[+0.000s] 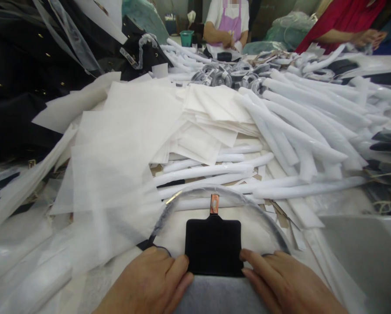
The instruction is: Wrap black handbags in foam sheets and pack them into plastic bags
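Black leather-look flap (213, 247) directly between left hand (154, 277) and right hand (282, 274), about equally near to both. Pinched narrowly at its side edges by each hand; curl of the fingers underneath hidden from view. Long axis running straight away from the hands, out to a copper-coloured metal plate (214, 204). Farther off, plastic-wrapped handle (279, 230) arching from beside left hand to beside right hand.

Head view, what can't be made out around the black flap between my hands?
Head view:
Black flap: underside, hidden by its upper face.
Plastic-wrapped handle: right end, hidden behind the right hand.
Grey panel: lower part, cut off by bottom edge.
Copper-coloured tab: fine detail, too small.
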`<state>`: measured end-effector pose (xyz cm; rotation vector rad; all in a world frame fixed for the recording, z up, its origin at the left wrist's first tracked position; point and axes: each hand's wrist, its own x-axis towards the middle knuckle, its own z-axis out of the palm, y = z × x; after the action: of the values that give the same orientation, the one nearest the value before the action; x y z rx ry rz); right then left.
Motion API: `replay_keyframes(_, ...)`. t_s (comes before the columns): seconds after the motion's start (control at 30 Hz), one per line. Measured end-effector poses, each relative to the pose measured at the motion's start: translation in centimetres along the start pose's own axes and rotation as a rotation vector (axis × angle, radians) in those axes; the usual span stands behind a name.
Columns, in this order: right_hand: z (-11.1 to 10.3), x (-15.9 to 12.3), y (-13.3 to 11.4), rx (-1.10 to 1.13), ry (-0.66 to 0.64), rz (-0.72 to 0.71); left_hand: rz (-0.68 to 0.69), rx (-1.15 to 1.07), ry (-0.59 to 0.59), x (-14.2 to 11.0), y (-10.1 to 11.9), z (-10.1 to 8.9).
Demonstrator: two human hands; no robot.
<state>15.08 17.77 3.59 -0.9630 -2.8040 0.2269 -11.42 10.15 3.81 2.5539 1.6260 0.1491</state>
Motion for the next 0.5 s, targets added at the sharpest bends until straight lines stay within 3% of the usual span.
replay_keyframes(0.17,2.1,0.5,-0.1,-0.097,-0.035,-0.056,0.016,0.098,0.107,0.2,0.3,1.3)
replay_keyframes(0.33,3.0,0.2,-0.1,-0.115,0.009,-0.023,0.029,0.073,0.083,0.3,0.5,2.0)
replay_keyframes(0.5,3.2,-0.3,-0.5,-0.034,0.163,-0.028,0.124,0.145,0.297,0.6,1.9,2.5)
